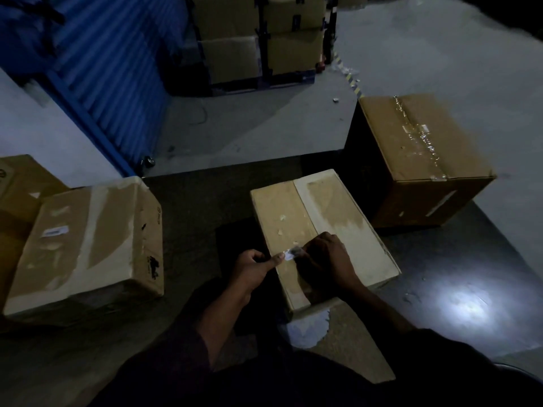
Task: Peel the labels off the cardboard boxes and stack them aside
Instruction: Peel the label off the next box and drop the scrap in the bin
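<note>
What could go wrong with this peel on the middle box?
1. The label is small and only partly lifted between the left hand and right hand; it may tear and leave scraps, like the white remnants already on the middle box.
2. The scene is dim, so leftover residue could go unnoticed.
3. The box on the left still carries a white label, easy to forget.

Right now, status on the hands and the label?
Both hands, left and right, pinching small label on middle box. Label partly lifted. Nothing blocking.
</note>
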Available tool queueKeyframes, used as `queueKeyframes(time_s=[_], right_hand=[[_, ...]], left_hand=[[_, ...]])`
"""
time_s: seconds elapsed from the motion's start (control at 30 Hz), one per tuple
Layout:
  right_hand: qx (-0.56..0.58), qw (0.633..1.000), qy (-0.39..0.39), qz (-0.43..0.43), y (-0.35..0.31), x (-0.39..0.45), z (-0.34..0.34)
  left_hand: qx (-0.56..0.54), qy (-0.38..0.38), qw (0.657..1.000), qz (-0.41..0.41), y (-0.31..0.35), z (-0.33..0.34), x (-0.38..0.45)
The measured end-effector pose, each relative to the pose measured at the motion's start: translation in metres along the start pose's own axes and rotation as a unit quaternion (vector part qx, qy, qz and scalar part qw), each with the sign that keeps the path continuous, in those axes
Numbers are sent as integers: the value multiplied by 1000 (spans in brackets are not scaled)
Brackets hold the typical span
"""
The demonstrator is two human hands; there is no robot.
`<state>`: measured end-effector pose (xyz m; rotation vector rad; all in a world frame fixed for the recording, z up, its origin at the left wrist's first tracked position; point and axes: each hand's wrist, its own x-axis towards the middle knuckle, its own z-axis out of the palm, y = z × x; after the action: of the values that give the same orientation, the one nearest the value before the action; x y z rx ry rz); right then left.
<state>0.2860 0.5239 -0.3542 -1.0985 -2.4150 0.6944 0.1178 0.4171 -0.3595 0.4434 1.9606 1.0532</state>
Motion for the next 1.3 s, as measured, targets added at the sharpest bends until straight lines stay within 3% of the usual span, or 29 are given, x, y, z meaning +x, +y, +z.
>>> queueKeyframes(time_s=[0.17, 0.37, 0.6, 1.3], right_hand=[[37, 999, 3, 6, -2, 1, -1], [-18, 1000, -10, -15, 0, 1, -3], [65, 998, -3, -6, 1, -1, -4], [38, 999, -14, -25, -4, 1, -5]], left_hand=[[-7, -3, 1000, 4, -2, 0, 0], [-11, 6, 1000, 10, -2, 2, 0], [-21, 0, 1000, 14, -2, 2, -1], [-18, -3, 1000, 8, -5, 0, 3]])
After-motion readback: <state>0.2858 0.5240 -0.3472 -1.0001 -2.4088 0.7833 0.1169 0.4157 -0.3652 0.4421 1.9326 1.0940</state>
